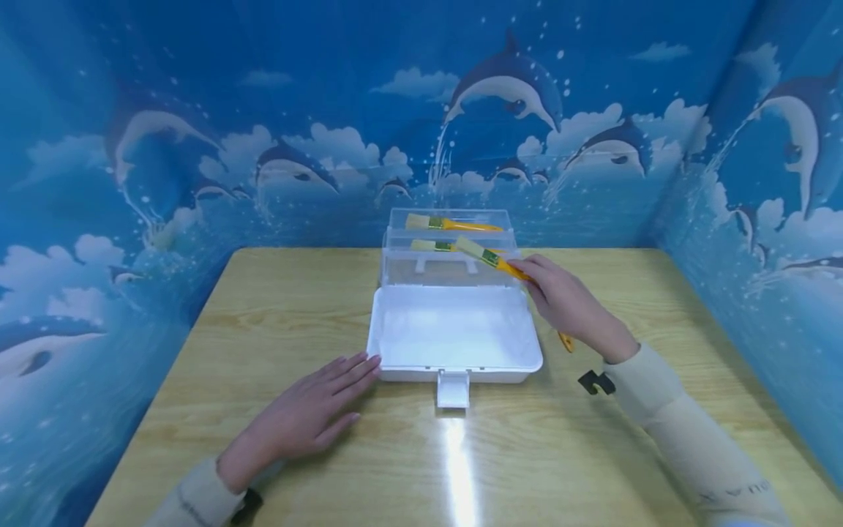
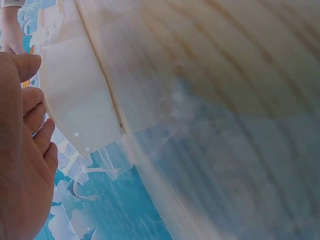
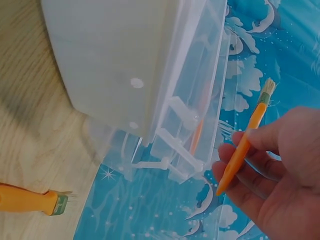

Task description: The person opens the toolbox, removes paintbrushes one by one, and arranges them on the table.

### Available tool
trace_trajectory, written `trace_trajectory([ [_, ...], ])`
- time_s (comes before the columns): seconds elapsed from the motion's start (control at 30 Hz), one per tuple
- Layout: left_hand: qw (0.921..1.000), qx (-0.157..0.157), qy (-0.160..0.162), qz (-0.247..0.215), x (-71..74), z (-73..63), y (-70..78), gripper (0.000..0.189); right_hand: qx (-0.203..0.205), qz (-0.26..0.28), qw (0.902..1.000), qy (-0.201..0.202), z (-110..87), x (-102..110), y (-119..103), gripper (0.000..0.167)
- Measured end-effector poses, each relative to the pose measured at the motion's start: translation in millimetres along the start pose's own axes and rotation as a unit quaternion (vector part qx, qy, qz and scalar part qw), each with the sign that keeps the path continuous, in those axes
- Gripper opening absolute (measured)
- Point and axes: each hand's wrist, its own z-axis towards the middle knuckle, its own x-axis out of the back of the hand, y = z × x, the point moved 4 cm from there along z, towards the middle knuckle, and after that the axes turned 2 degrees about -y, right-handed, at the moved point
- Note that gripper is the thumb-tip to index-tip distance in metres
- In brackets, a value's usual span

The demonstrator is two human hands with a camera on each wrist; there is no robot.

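Note:
My right hand [image 1: 560, 296] pinches a paintbrush [image 3: 245, 140] by its orange handle, bristles pointing left over the raised clear trays in the head view. In the middle of the table stands an open white box [image 1: 454, 329], its latch [image 1: 453, 389] hanging at the front. My left hand [image 1: 309, 410] has straight fingers, with the fingertips at the box's front left corner. One brush [image 1: 454, 223] lies in the upper clear tray [image 1: 398, 218]. Another brush [image 1: 431, 246] lies in the tray below, partly hidden behind the held one.
A further brush [image 3: 30, 200] lies on the wooden table [image 1: 263, 315] right of the box, mostly hidden under my right hand in the head view. A blue curtain [image 1: 329, 88] printed with dolphins borders the table at the back and sides.

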Motion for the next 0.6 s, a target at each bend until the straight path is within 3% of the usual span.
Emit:
trace_trajectory([
  [0.6, 0.9998, -0.004, 0.017, -0.004, -0.1, -1.8, 0.6, 0.067, -0.017, 0.017, 0.9994, 0.025, -12.0, -0.3, 18.9, 0.049],
])
